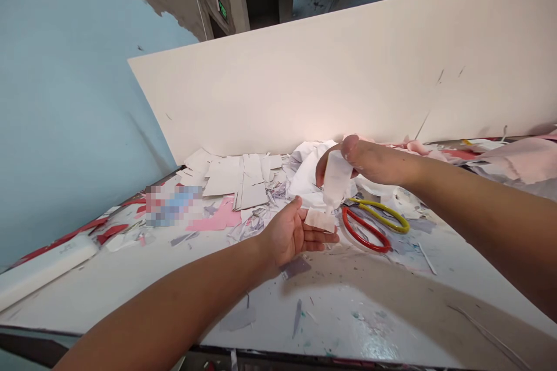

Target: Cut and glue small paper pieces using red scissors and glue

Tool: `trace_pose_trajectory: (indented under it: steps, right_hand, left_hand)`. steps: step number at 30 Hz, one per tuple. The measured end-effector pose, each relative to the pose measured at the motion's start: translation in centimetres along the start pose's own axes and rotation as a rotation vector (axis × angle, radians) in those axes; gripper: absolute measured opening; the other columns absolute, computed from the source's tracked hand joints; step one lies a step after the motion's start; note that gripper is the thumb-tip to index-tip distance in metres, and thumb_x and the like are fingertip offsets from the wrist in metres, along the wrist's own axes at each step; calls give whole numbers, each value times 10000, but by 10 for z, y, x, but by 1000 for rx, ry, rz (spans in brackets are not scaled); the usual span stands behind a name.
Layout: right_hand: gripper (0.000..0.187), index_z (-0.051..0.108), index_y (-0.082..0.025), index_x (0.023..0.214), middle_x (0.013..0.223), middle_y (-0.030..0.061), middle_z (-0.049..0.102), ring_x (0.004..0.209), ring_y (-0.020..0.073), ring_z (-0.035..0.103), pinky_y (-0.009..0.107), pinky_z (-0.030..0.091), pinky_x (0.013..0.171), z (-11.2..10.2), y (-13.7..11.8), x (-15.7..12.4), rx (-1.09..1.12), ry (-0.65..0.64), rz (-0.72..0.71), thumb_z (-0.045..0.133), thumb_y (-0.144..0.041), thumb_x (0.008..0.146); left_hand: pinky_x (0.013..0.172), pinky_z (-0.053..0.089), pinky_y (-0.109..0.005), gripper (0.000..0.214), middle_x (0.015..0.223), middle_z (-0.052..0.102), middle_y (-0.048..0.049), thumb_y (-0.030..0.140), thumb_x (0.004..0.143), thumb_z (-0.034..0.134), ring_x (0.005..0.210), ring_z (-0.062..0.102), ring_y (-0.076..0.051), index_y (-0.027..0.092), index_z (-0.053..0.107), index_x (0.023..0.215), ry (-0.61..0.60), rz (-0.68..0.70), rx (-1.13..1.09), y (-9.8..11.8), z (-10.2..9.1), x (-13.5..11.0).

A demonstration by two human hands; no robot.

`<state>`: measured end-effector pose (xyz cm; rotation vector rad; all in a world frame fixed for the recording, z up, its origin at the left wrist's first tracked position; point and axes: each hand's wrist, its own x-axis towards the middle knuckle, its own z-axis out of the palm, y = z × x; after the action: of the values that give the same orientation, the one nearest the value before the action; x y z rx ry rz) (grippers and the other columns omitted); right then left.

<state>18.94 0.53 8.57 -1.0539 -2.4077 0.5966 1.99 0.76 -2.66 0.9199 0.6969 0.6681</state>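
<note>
My right hand (361,159) grips a white squeeze bottle (336,181) turned nozzle down. Its tip points at a small white paper piece (319,219) that lies across the fingers of my left hand (291,235). That left hand is held palm up with its fingers stretched out, just above the white table (348,301). Scissors (374,223) with one red and one yellow handle lie on the table right behind my left fingers.
A pile of white paper scraps (237,177) and a pink piece (220,217) lie at the back of the table. A tall white board (348,69) leans behind. Pink sheets (522,159) are at the right, a white tube (43,266) at the left edge.
</note>
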Motion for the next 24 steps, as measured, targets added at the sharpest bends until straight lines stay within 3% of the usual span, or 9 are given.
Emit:
trace_pose_trajectory:
  steps: [6, 9, 12, 14, 16, 17, 21, 24]
  right_hand:
    - [871, 655, -142, 731, 610, 22, 540, 534, 90, 422, 259, 284, 511, -22, -6, 1, 26, 71, -57, 151, -838, 591]
    - [940, 653, -129, 731, 444, -20, 442, 422, 46, 333, 270, 249, 488, -34, -16, -1, 119, 271, -69, -44, -757, 668]
    - [1016, 639, -139, 736, 378, -28, 326, 405, 67, 338, 281, 243, 479, -28, -18, 0, 301, 457, -49, -238, -651, 683]
    - [910, 623, -155, 681, 398, -35, 318, 407, 73, 320, 269, 254, 478, -14, -12, 3, 254, 352, 1, -73, -741, 695]
    - [701, 613, -154, 612, 529, -2, 464, 504, 98, 395, 268, 294, 529, 0, -4, 7, 46, 119, 114, 287, -771, 680]
    - [637, 628, -164, 660, 584, 4, 499, 538, 109, 414, 265, 300, 542, 6, -1, 8, 47, 40, 130, 348, -735, 698]
    - [610, 610, -176, 639, 507, -20, 409, 480, 102, 343, 265, 259, 524, 14, 4, 8, 119, 28, 176, 258, -647, 800]
    - [517, 574, -183, 650, 473, -41, 348, 459, 101, 311, 260, 243, 508, 15, 3, 7, 138, 46, 208, 316, -603, 806]
  left_hand:
    - [657, 431, -276, 621, 904, 665, -161, 535, 851, 182, 851, 647, -239, 80, 588, 970, 5, -3, -26, 1, -4, -1]
    - [652, 438, -276, 506, 882, 670, -146, 503, 854, 250, 843, 653, -238, 107, 550, 950, 45, 8, -40, 1, -4, -2]
    - [680, 444, -269, 228, 869, 674, -129, 317, 844, 400, 830, 657, -212, 123, 516, 873, 119, 58, -18, 0, -2, -3]
    - [686, 445, -262, 112, 884, 674, -122, 207, 818, 443, 818, 658, -194, 126, 517, 842, 156, 95, 26, 0, 1, -2]
    - [676, 447, -263, 102, 921, 672, -123, 189, 810, 455, 814, 657, -190, 128, 527, 852, 198, 116, 69, 0, 4, -2]
    - [673, 449, -265, 114, 936, 671, -126, 195, 811, 456, 816, 656, -191, 128, 531, 864, 220, 113, 84, 0, 4, -1]
    - [675, 459, -271, 139, 948, 670, -129, 196, 806, 453, 821, 658, -198, 125, 538, 889, 270, 120, 103, -1, 3, 1]
    - [665, 468, -267, 156, 938, 669, -127, 181, 789, 464, 813, 660, -198, 123, 545, 910, 268, 141, 91, -2, 2, 1]
